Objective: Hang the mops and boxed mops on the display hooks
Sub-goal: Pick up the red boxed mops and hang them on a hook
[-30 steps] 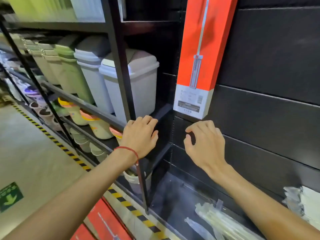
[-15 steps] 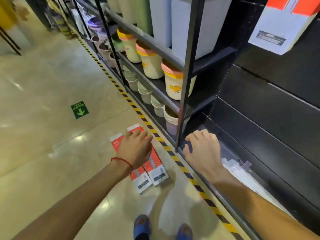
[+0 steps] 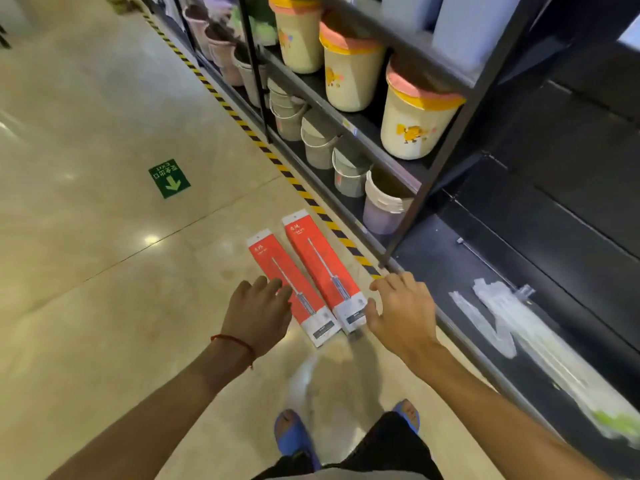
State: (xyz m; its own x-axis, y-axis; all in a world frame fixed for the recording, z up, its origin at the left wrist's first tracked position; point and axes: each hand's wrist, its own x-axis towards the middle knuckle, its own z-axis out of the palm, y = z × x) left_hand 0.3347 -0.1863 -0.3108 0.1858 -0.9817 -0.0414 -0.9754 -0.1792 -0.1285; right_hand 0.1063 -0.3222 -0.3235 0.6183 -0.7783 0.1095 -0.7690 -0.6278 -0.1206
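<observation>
Plastic-wrapped mops (image 3: 498, 313) at right are blurred. Left hand (image 3: 258, 313) and right hand (image 3: 403, 311) hover, fingers spread, empty, over two boxed mops (image 3: 320, 261) near buckets (image 3: 412, 123).

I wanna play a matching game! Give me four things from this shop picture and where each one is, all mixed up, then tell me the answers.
Things
1. red mop boxes
2. green arrow sign
3. yellow-rimmed bucket
4. plastic-wrapped mops

Places
A. lying on the black bottom shelf
B. standing on a higher shelf
C. lying side by side on the floor, next to the striped tape
D. stuck flat on the floor, away from the shelves

Pairs: 1-C, 2-D, 3-B, 4-A
</observation>
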